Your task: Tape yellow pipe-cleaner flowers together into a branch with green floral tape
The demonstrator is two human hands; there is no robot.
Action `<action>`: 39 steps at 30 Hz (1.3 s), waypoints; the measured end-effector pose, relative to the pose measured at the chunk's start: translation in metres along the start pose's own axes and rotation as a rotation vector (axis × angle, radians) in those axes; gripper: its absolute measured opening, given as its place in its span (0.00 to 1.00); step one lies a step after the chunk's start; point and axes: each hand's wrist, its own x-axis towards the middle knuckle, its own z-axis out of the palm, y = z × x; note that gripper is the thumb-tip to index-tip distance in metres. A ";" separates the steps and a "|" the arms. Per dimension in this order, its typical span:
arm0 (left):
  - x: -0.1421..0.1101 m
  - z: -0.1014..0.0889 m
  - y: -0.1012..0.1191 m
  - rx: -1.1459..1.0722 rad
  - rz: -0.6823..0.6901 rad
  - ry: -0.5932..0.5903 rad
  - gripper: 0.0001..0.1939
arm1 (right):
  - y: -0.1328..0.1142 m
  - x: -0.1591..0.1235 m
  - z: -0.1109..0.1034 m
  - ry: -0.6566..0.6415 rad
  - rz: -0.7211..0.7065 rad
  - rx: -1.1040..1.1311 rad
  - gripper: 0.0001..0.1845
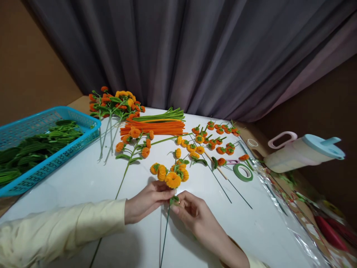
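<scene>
A stem of yellow-orange pipe-cleaner flowers (173, 179) is upright between my hands at the middle of the white table. My left hand (149, 199) pinches it just beneath the blooms. Lower on the stem, the thumb and fingers of my right hand (196, 214) close on a small green leaf (174, 200). A thin dark green wire (165, 236) runs down from there toward me. Left of my hands lies an orange flower stem (131, 158) with several blooms and leaves.
A blue basket (96, 126) of green leaves stands at left. Behind are orange pipe cleaners (156, 127), green ones (170, 114) and finished flower stems (111, 102). Loose orange flowers (220, 130), green tape (242, 172) and a pale tumbler (295, 154) are at right.
</scene>
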 end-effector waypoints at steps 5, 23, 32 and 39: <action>0.000 0.000 0.000 0.025 0.027 -0.025 0.09 | 0.001 0.004 -0.002 0.002 -0.036 -0.143 0.14; 0.005 -0.009 0.013 0.175 -0.038 -0.105 0.07 | 0.005 0.014 -0.018 -0.233 0.068 0.215 0.18; 0.004 -0.006 0.010 0.082 -0.033 -0.037 0.10 | 0.010 0.022 -0.021 -0.275 0.059 0.255 0.18; 0.001 -0.005 0.010 0.067 -0.027 -0.068 0.13 | 0.006 0.027 -0.020 -0.211 -0.180 -0.021 0.20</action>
